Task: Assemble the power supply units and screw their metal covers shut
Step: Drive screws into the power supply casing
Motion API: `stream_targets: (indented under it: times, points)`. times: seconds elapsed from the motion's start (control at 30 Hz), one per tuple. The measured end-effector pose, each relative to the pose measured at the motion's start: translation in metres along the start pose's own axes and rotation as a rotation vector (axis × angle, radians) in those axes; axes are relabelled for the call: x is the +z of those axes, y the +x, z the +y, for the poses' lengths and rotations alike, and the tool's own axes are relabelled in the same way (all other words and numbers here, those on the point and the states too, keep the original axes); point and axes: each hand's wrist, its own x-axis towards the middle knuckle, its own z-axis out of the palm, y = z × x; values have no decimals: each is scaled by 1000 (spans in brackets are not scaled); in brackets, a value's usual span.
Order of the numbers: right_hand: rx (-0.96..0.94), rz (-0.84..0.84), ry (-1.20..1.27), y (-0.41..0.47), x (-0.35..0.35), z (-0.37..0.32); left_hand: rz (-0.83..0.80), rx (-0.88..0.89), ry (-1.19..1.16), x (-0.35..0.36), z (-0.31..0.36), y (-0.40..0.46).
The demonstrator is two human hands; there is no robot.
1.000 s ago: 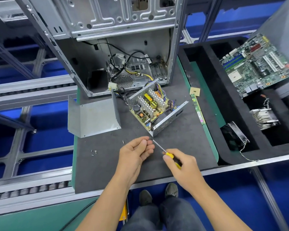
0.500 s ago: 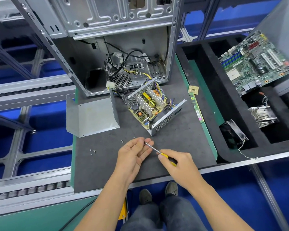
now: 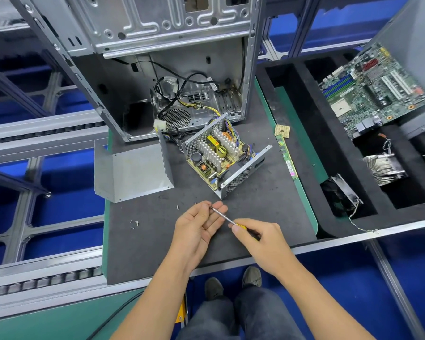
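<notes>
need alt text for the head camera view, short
A person's right hand holds a yellow-handled screwdriver, its tip at the left hand fingertips, above a dark work mat. Behind lie an open power supply unit, its loose metal cover, scattered screws and an empty computer case.

Open mat (image 3: pixel 255 217) between my hands and the power supply unit (image 3: pixel 221 158), which blocks the mat's middle. Metal cover (image 3: pixel 133 173) blocks the left edge, computer case (image 3: pixel 157 69) fills the far edge. Loose screws (image 3: pixel 134 223) lie toward the near-left, bare mat around them. Right edge: memory stick (image 3: pixel 288 159) and chip (image 3: pixel 282 131), passable strip between them and the unit.
</notes>
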Motion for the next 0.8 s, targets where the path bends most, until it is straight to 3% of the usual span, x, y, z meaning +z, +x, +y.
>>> stream_targets:
  times: [0.47, 0.63, 0.8]
  points:
    - [74, -128, -99, 5, -16, -11, -76, 77, 390, -5, 13, 3]
    - [-7, -21, -129, 4, -15, -11, -72, 101, 458, 3, 18, 4]
    - [-48, 109, 0, -7, -8, -2, -40, 104, 393, 23, 6, 0]
